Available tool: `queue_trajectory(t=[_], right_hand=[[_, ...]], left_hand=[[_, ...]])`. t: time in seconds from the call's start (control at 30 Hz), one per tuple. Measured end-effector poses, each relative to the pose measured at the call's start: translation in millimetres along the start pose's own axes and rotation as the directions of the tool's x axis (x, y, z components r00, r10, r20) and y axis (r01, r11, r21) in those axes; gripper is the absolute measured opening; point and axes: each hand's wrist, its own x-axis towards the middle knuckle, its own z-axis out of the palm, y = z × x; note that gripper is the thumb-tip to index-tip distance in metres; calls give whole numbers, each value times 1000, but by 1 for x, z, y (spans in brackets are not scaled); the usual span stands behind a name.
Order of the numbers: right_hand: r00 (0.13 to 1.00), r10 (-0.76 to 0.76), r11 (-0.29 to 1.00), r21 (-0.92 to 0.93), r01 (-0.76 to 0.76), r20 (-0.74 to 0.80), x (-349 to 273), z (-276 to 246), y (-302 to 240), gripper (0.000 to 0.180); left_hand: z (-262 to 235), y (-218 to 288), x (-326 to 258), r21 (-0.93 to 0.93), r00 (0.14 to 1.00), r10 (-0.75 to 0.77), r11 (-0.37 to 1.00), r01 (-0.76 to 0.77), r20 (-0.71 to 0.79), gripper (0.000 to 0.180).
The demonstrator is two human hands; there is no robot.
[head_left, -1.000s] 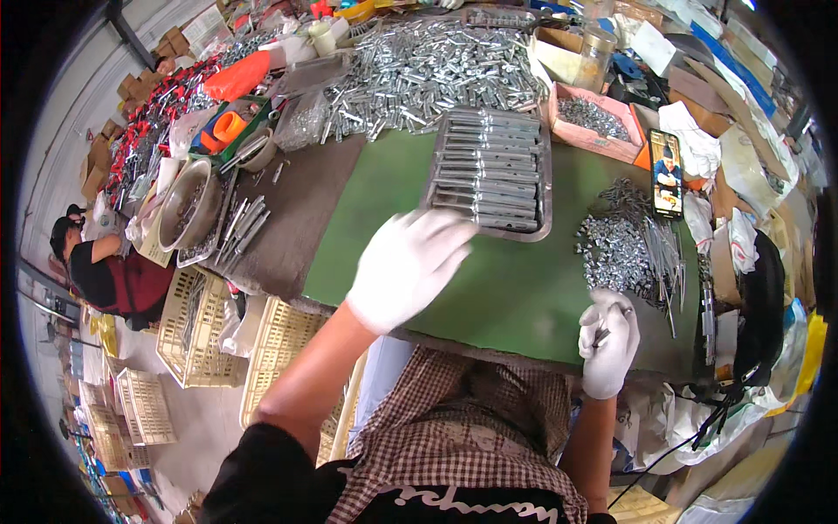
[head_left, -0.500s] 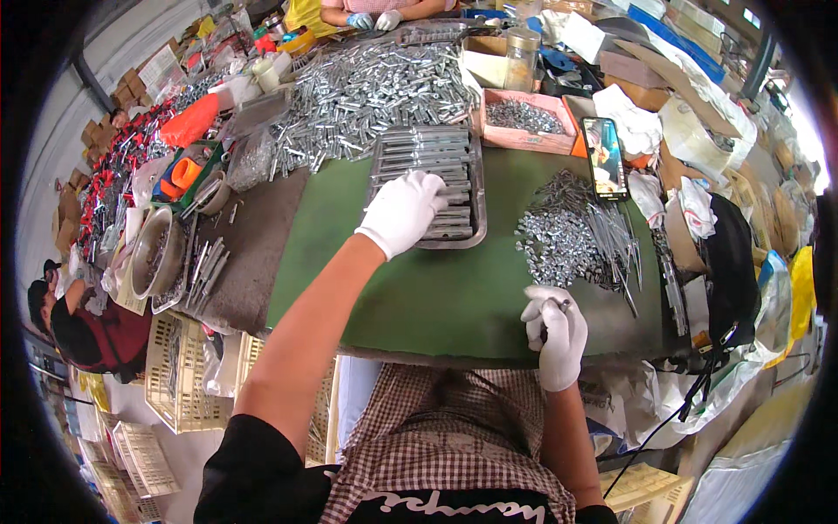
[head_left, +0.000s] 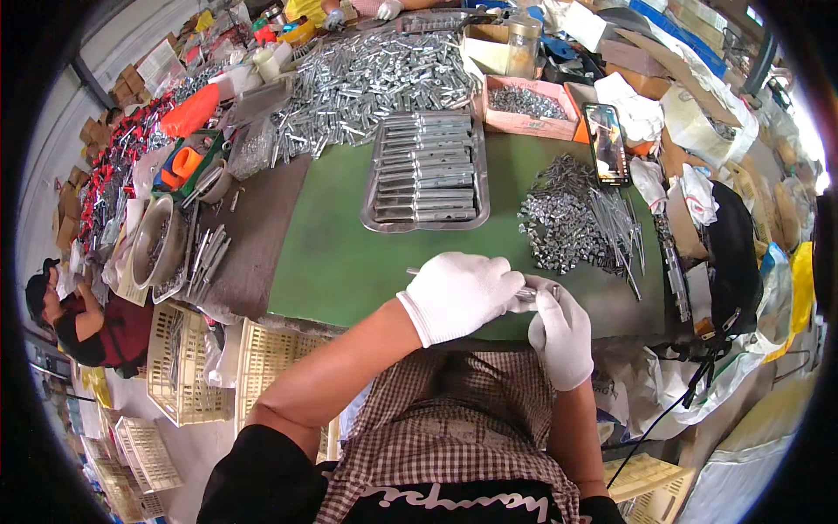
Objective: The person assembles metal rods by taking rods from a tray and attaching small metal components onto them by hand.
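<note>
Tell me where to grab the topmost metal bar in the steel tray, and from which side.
Pinch the topmost metal bar across its width near mid-length, coming straight down from above. It lies flat, running left to right along the steel tray's far end, with another bar close below, so probably only the top face and far edge are free.

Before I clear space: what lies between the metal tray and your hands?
Only bare green mat, in the head view, between the metal tray and the left hand and right hand.

A phone [head_left: 608, 144] with a lit screen lies on my green mat, right of the metal tray. A pink cardboard box [head_left: 527, 106] of small parts sits just left of it.
</note>
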Motion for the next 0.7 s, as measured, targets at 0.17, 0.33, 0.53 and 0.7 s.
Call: queue_trajectory(t=[0.17,0.33,0.53,0.7], right_hand=[[998,29,999,-16,-30,-48,-3,-6,-4,25],[996,0,978,-210,-20,-94,-2,-12,2,17],[987,-38,963,-269,-6,-157,-1,-19,7,20],[985,-10,966,-258,-36,-175,-1,-21,8,24]], left_hand=[[6,3,-15,-132,997,-14,991,4,-76,23],[9,11,-20,-229,989,-128,967,108,-76,32],[18,12,-20,-283,971,-157,954,102,-180,28],[19,15,-17,-272,973,-158,956,109,-168,24]])
